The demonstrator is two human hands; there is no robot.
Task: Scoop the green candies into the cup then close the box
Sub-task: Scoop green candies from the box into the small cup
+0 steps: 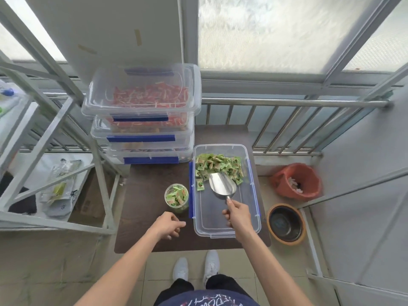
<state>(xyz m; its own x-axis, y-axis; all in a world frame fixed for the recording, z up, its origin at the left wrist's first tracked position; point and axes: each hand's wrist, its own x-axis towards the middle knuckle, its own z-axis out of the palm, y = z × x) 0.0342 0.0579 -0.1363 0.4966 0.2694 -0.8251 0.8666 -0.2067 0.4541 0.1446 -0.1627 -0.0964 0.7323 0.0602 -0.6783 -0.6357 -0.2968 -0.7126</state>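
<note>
Right hand [237, 214] grips scoop [221, 185], seemingly empty, inside box [209, 219].

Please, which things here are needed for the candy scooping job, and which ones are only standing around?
Needed: open box, green candies inside it, metal scoop gripped by the right hand, cup left of the box, left hand near the cup, holding nothing.
Only standing around: three stacked closed boxes, orange bin, bowl on the floor.

Enclosed home balcony (frosted windows [265, 32], steel railing [287, 103], lined waste bin [278, 181])
</note>
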